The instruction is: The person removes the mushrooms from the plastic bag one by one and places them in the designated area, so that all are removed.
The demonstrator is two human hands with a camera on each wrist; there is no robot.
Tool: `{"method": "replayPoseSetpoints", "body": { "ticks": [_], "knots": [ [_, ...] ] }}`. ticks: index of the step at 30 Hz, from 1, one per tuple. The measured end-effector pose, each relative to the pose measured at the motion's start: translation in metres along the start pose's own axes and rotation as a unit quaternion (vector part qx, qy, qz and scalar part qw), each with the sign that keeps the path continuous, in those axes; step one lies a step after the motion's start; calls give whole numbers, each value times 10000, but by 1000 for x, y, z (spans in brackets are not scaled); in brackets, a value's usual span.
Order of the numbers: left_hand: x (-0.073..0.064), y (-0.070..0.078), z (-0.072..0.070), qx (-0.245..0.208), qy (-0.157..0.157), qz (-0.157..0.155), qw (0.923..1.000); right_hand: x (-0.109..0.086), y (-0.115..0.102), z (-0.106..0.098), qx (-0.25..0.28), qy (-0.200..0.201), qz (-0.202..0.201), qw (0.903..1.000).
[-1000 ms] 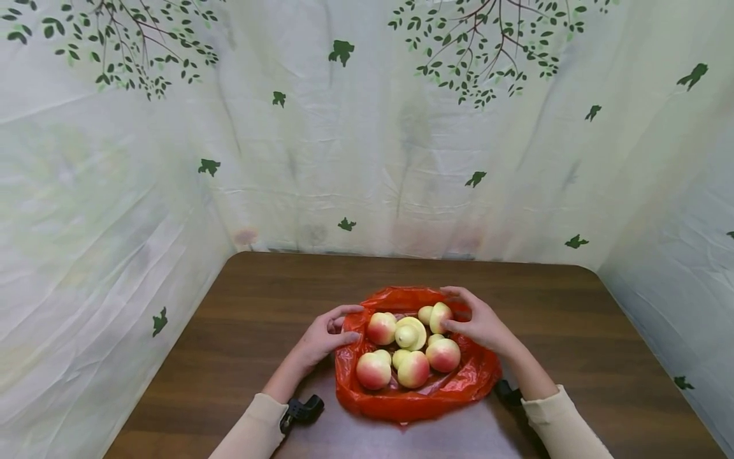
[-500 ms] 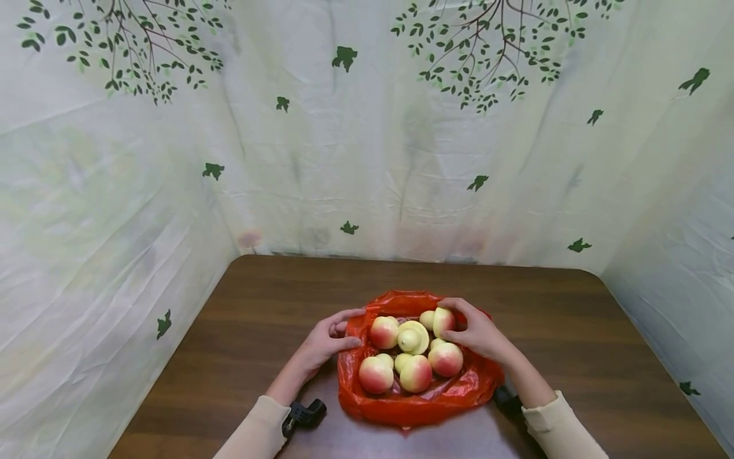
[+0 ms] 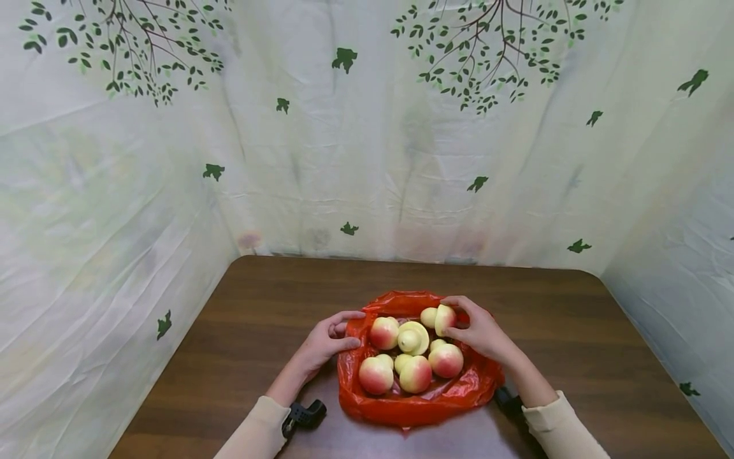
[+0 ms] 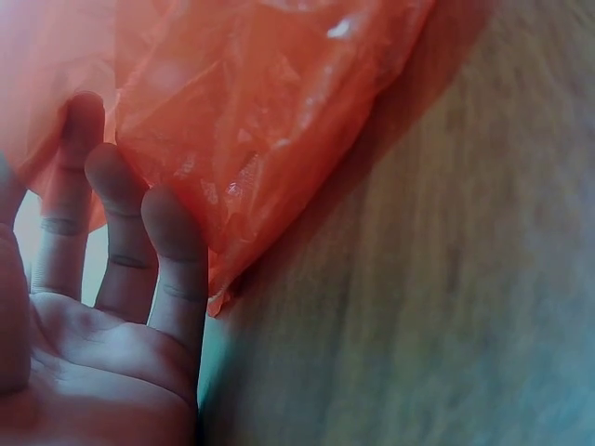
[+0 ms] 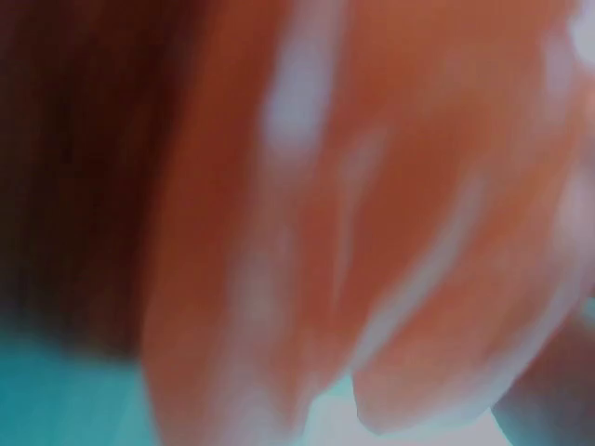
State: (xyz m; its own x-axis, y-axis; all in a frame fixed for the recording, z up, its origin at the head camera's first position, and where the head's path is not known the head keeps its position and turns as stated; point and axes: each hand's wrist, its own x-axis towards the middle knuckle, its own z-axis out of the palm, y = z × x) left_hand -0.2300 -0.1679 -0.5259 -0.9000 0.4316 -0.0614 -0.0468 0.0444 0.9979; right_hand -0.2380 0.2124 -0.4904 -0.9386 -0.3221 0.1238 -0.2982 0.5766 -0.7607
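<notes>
A crumpled red plastic bag [image 3: 401,413] lies with its mouth spread wide, and several mushrooms [image 3: 415,375] with pink-and-yellow caps and pale yellow stems sit inside. My left hand [image 3: 321,341] holds the bag's left rim, thumb on the inner side; in the left wrist view its fingers [image 4: 177,232] touch the red plastic from outside. At the back right of the bag, my right hand [image 3: 484,328] grips one mushroom [image 3: 444,319] by its cap between thumb and fingers. The right wrist view is filled by blurred red plastic [image 5: 390,186], which hides that hand.
The bag stands on a brown wooden table [image 3: 275,287] near its front. A pale leaf-printed cloth [image 3: 401,159] hangs behind the table and along both sides. Black wrist cameras [image 3: 304,415] sit by the sleeves.
My right fingers have come down from the bag's rim onto the mushroom's cap. The head view has shifted slightly. My left hand stays at the bag's left rim.
</notes>
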Motion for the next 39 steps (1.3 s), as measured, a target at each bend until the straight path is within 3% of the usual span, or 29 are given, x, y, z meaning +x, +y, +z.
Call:
{"method": "replayPoseSetpoints", "body": {
  "ticks": [14, 22, 31, 39],
  "knots": [
    [1, 0, 0, 47, -47, -58, 10000, -6, -11, -28, 797, 214, 36, 9966],
    [1, -1, 0, 40, -64, -79, 9999, -8, -6, -45, 1447, 262, 184, 9890],
    [1, -1, 0, 86, -61, -76, 9999, -12, 5, -66, 998, 764, 473, 9909],
    [1, -1, 0, 86, -9, -121, 9999, -15, 15, -81, 972, 1210, 698, 9854]
  ]
}}
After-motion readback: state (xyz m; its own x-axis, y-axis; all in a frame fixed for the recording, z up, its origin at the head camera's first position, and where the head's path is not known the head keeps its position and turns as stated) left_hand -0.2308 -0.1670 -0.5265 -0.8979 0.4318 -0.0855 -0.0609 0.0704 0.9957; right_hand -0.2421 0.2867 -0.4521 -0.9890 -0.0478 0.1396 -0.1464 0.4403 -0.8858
